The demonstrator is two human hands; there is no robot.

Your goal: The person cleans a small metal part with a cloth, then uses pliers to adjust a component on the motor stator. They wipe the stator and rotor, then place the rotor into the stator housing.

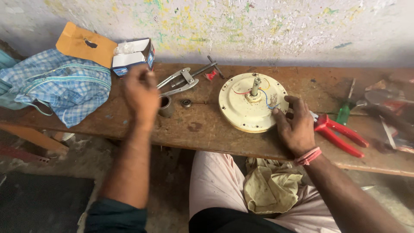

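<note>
Resting right hand [295, 125] open on cream motor housing [251, 102] at tabletop [207, 129] centre, shaft upright. Left hand [140, 91] hovered blurred, grip unclear, nearer small box [133, 56], metal sleeve [166, 106] just right.

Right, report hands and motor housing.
Left hand raised over bench by small box, grip blurred. Right hand resting on cream motor housing. Red pliers beside it.
</note>
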